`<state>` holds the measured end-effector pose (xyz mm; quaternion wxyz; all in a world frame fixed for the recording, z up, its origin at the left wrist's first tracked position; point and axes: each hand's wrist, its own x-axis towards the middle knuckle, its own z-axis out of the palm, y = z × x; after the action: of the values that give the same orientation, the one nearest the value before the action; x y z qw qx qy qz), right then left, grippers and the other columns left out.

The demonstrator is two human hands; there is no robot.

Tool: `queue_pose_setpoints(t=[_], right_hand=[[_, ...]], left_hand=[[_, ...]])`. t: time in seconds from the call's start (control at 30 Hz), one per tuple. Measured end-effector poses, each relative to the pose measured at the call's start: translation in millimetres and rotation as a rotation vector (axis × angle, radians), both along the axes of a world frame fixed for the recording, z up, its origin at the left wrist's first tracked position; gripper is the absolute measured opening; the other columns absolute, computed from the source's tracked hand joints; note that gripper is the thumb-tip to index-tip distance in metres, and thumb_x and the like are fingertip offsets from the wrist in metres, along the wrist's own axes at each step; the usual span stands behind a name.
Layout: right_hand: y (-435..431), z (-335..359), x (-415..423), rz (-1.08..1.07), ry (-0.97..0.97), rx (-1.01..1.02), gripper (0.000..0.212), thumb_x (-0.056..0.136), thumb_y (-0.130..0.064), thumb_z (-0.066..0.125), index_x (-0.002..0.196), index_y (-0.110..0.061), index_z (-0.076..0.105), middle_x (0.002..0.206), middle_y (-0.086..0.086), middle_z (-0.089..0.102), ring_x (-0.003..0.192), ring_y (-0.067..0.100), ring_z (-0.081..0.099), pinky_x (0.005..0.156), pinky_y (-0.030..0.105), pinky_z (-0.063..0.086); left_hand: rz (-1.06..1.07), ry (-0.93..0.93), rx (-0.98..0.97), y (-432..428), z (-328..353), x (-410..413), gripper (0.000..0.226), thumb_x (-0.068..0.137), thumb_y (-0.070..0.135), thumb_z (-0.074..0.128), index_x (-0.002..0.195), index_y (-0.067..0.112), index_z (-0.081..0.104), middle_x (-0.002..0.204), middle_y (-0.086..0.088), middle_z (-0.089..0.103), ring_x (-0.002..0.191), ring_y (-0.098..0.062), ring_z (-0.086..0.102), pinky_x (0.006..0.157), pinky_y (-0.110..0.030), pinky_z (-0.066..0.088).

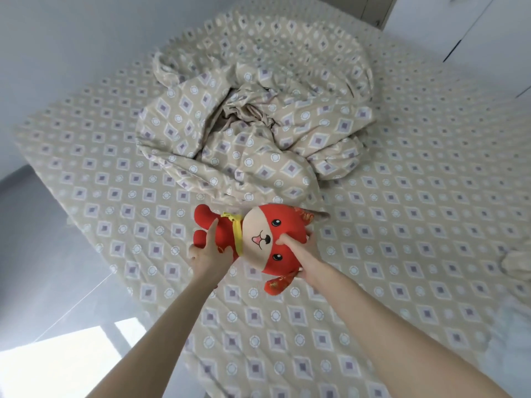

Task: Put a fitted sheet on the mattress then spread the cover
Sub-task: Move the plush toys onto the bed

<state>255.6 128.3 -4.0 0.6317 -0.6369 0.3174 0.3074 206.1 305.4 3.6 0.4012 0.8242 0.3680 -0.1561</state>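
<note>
My bare forearms (388, 326) reach out from the bottom edge, over the near part of the bed. My left hand (208, 254) grips the body of a red plush toy (267, 239), fingers wrapped under it and thumb lying up along its side. My right hand (306, 254) holds the toy's head, thumb pressed into the cream face and fingers curled round the back. The toy lies on its side with a yellow band at its neck, touching or just above the bed; I cannot tell which.

Under it the fitted sheet (402, 225), beige with diamonds and rings, lies stretched over the mattress, pulled round the left corner. At the right edge sits a small bunch of the same cloth (517, 262).

Just beyond the toy, the cover (253, 124) lies in a crumpled heap at mid-bed, in the same pattern.

The grey floor (43, 254) is to the left, a pale wall (57, 38) behind, and white wardrobe doors (459, 24) at the far right.
</note>
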Motion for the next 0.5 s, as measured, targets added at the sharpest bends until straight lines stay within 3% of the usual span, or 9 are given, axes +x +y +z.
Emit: queue_pose_setpoints(t=[0.1, 0.23, 0.4, 0.5], right_hand=[[-38.4, 29.5, -1.3, -0.057, 0.001, -0.013, 0.069, 0.068, -0.024, 0.075, 0.124, -0.029, 0.036, 0.107, -0.002, 0.058, 0.093, 0.020, 0.062, 0.071, 0.036, 0.055], [-112.3, 73.5, 1.2, -0.102, 0.012, -0.046, 0.060, 0.076, -0.024, 0.071, 0.121, -0.031, 0.033, 0.104, 0.001, 0.056, 0.089, 0.019, 0.060, 0.061, 0.030, 0.049], [-235.8, 118.7, 6.5, -0.204, -0.025, -0.125, 0.059, 0.078, -0.022, 0.070, 0.120, -0.029, 0.030, 0.101, 0.002, 0.054, 0.083, 0.017, 0.057, 0.057, 0.028, 0.043], [-311.7, 132.1, 5.5, -0.290, -0.041, -0.184, 0.062, 0.076, -0.023, 0.071, 0.120, -0.027, 0.028, 0.106, 0.005, 0.054, 0.086, 0.019, 0.056, 0.062, 0.030, 0.045]], left_hand=[[-0.098, -0.026, -0.032, -26.9, 28.0, 6.5, 0.064, 0.094, 0.020, 0.041, 0.144, 0.052, 0.017, 0.134, -0.016, 0.025, 0.112, -0.037, 0.043, 0.080, -0.034, 0.043], [-0.277, -0.015, -0.078, -83.6, 64.1, 25.6, 0.061, 0.093, 0.016, 0.041, 0.146, 0.041, 0.024, 0.146, -0.016, 0.018, 0.120, -0.037, 0.043, 0.100, -0.040, 0.042], [-0.544, -0.030, -0.094, -183.7, 105.0, 58.0, 0.050, 0.092, 0.014, 0.043, 0.142, 0.017, 0.040, 0.133, -0.014, 0.047, 0.107, -0.027, 0.054, 0.079, -0.029, 0.047], [-0.744, -0.090, -0.068, -255.3, 126.1, 73.3, 0.041, 0.091, 0.011, 0.043, 0.131, 0.011, 0.052, 0.124, -0.010, 0.058, 0.111, -0.024, 0.055, 0.084, -0.027, 0.044]])
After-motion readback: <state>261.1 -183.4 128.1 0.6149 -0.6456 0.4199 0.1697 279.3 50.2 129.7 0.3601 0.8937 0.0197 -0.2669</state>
